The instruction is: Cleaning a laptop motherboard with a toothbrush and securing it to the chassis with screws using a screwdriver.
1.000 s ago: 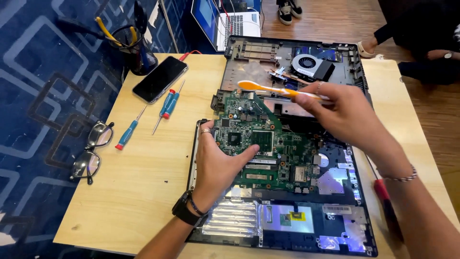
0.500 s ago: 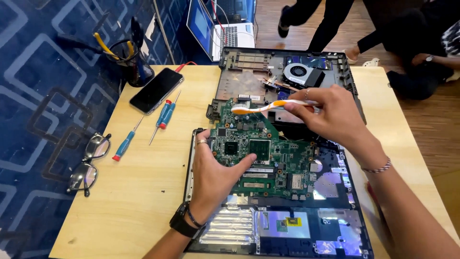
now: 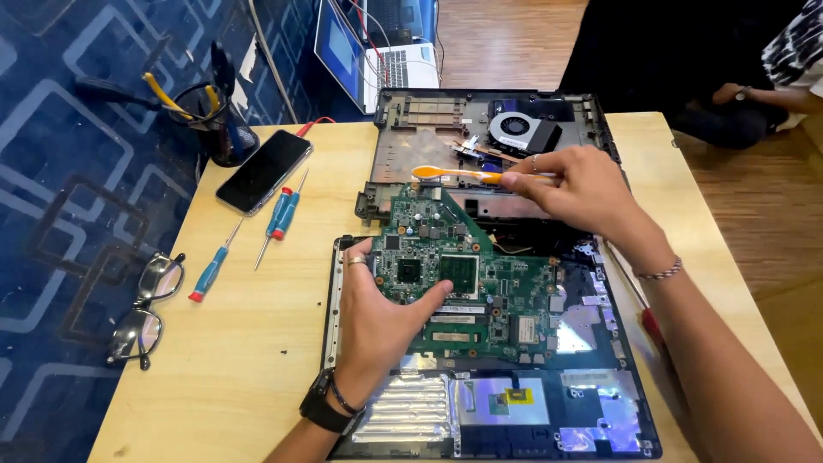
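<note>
The right hand pinches an orange-handled toothbrush, long axis level, head toward 9 o'clock, above the green motherboard. The left hand grips that board's left edge. 1 yellow square label sits at 6 o'clock.

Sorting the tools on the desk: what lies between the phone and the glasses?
In the head view, three blue-and-red screwdrivers lie on the wooden table between the phone and the glasses.
</note>
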